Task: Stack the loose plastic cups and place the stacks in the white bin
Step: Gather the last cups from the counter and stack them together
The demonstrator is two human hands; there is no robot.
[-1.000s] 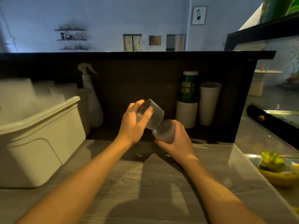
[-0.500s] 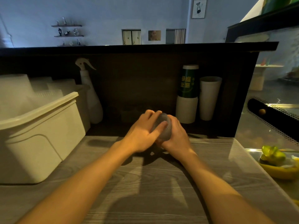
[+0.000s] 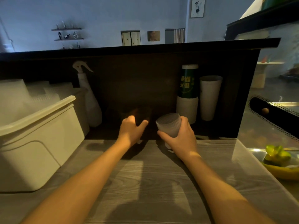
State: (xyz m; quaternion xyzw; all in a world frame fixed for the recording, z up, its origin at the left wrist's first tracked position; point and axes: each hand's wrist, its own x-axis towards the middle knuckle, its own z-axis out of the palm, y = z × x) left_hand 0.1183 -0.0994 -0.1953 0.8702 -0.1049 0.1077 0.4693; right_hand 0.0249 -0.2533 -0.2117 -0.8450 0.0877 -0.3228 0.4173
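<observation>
The right hand [image 3: 181, 138] gripped the ribbed cup [image 3: 169, 124], right of the white bin [image 3: 37, 143]. The left hand [image 3: 131, 131], between them, reached into shadow; its grip I cannot tell.

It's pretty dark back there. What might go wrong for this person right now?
The left hand reaches into a dark recess where little can be made out, so it might knock or miss whatever is there. The right hand holds the ribbed cups tilted; they may slip. The spray bottle stands nearby and could be bumped.
</observation>
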